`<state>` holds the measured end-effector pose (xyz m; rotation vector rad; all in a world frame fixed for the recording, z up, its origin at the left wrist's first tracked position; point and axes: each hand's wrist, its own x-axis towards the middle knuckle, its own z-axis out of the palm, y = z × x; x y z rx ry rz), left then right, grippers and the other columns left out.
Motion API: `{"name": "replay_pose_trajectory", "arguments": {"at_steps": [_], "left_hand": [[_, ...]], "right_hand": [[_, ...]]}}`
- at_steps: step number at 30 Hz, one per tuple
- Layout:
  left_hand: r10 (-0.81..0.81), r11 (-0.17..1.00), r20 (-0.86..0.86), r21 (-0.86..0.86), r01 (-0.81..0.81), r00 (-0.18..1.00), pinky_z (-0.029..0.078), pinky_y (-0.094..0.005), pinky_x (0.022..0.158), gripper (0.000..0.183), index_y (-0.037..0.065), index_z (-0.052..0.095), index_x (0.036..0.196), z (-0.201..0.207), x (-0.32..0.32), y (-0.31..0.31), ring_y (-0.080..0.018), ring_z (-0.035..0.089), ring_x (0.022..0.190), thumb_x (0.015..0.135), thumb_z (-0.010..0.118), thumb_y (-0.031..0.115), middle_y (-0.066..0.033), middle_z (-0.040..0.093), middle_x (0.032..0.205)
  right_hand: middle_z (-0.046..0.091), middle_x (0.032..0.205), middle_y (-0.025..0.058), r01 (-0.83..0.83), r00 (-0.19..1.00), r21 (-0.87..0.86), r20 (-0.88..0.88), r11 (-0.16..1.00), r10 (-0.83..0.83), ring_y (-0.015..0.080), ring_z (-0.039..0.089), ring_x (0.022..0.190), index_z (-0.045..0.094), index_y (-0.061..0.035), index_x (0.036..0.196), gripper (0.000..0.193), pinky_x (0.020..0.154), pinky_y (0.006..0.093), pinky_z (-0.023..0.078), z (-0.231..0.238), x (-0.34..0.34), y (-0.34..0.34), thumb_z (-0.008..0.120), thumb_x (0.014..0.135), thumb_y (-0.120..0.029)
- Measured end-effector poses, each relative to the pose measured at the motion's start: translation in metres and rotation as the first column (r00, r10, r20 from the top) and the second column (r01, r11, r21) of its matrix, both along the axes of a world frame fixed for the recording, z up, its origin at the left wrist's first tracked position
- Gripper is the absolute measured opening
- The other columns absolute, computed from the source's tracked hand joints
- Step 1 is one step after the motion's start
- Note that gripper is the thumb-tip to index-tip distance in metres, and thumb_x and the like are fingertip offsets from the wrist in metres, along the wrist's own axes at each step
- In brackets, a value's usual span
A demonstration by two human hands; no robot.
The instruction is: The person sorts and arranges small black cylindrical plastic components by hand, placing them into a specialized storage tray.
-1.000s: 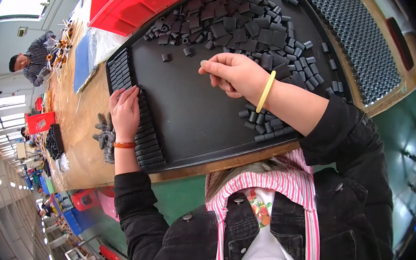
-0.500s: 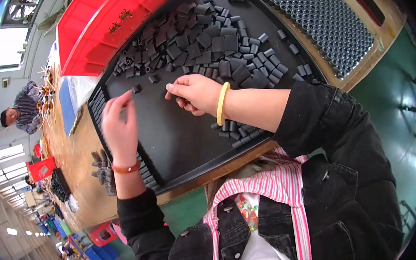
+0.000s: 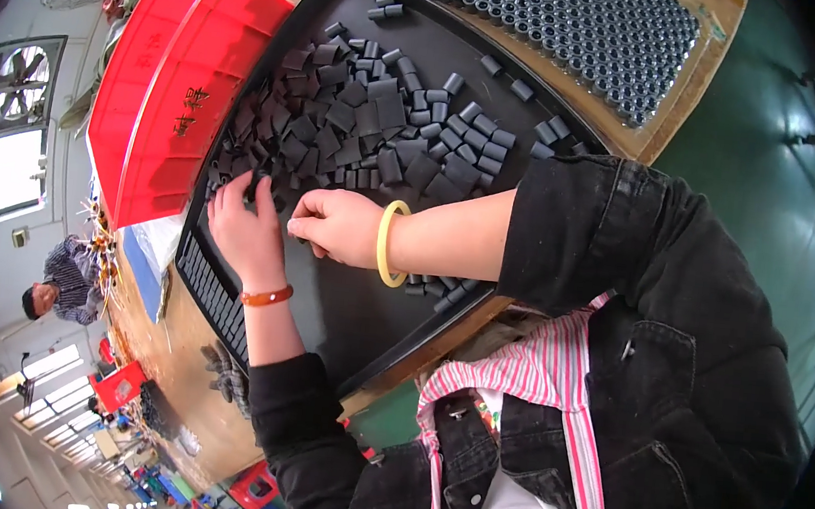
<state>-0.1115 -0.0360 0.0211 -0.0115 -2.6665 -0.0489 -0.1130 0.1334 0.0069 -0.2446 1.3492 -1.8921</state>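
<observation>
A large black tray (image 3: 325, 301) lies before me with a heap of short black tubes and flattened black sleeves (image 3: 342, 121) in it. My left hand (image 3: 245, 234), with a reddish-brown bracelet, has its thumb and fingers apart at the near left edge of the heap, among dark pieces. To its right is my right hand (image 3: 341, 227), wearing a pale yellow bangle. Its thumb and forefinger are pinched on a small dark piece, mostly hidden by the fingers. Black pieces stand in neat rows (image 3: 211, 285) along the tray's left side.
A red plastic bin (image 3: 174, 85) stands against the tray's far left. Beyond the far right rim, many metal rings (image 3: 566, 34) stand packed on a wooden board. Dark gloves (image 3: 229, 375) lie on the table at left. Another person (image 3: 66, 281) is farther off.
My view has shifted, so the tray sits differently in it. My left hand has moved forward to the heap's edge. My right hand, still pinched, is now closer to it.
</observation>
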Motion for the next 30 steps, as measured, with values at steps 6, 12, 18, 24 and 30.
{"name": "replay_pose_trajectory", "arguments": {"at_steps": [6, 12, 18, 24, 30], "left_hand": [[0.028, 0.742, 0.143, 0.66, -0.117, 0.989, 0.049, -0.0258, 0.067, 0.023, -0.001, 0.066, 0.096, -0.011, 0.021, -0.01, -0.0132, 0.06, 0.07, 0.078, 0.075, 0.01, -0.0069, 0.065, 0.081], [-0.069, 0.921, 0.18, 0.389, -0.007, 0.981, 0.049, -0.0261, 0.069, 0.015, 0.0, 0.069, 0.094, -0.002, 0.023, -0.004, -0.0138, 0.061, 0.076, 0.083, 0.07, 0.01, -0.0082, 0.067, 0.085], [0.085, 0.825, -0.072, 0.564, -0.03, 0.994, 0.046, -0.0236, 0.066, 0.016, -0.001, 0.066, 0.098, 0.005, 0.03, -0.003, -0.0111, 0.057, 0.071, 0.089, 0.064, 0.012, -0.0048, 0.066, 0.085], [0.079, 0.665, 0.04, 0.742, -0.083, 0.996, 0.046, -0.0214, 0.065, 0.015, -0.002, 0.065, 0.099, 0.005, 0.049, 0.006, -0.0076, 0.057, 0.071, 0.091, 0.062, 0.01, -0.0022, 0.064, 0.081], [0.119, 0.887, 0.133, 0.432, -0.165, 0.984, 0.048, -0.0297, 0.069, 0.025, 0.006, 0.066, 0.107, 0.002, 0.05, 0.008, -0.0185, 0.058, 0.072, 0.084, 0.068, 0.015, -0.0093, 0.059, 0.099]], "right_hand": [[0.059, 0.069, 0.0032, 0.054, 0.987, 0.0, -0.15, 0.999, -0.053, 0.0109, 0.054, 0.062, 0.061, -0.0017, 0.095, 0.022, 0.058, 0.0276, 0.045, -0.004, 0.0, -0.008, 0.058, 0.092, -0.023], [0.058, 0.067, 0.0022, 0.058, 0.983, 0.048, -0.176, 0.997, -0.048, 0.0103, 0.054, 0.061, 0.061, -0.0036, 0.092, 0.023, 0.055, 0.0267, 0.043, -0.004, -0.007, 0.0, 0.058, 0.092, -0.027], [0.058, 0.069, 0.0012, 0.118, 0.983, 0.002, -0.139, 0.993, -0.117, 0.0091, 0.054, 0.062, 0.057, -0.0029, 0.102, 0.022, 0.057, 0.0258, 0.044, -0.008, -0.006, -0.006, 0.058, 0.093, -0.023], [0.058, 0.072, 0.001, 0.101, 0.971, -0.016, -0.216, 0.995, -0.102, 0.0083, 0.054, 0.064, 0.057, -0.0013, 0.104, 0.022, 0.061, 0.0248, 0.044, -0.006, -0.005, -0.004, 0.058, 0.093, -0.021], [0.058, 0.075, 0.0008, 0.096, 0.978, -0.007, -0.188, 0.995, -0.096, 0.0081, 0.053, 0.065, 0.059, -0.0019, 0.097, 0.018, 0.059, 0.0242, 0.044, -0.008, -0.01, -0.005, 0.057, 0.094, -0.019]]}}
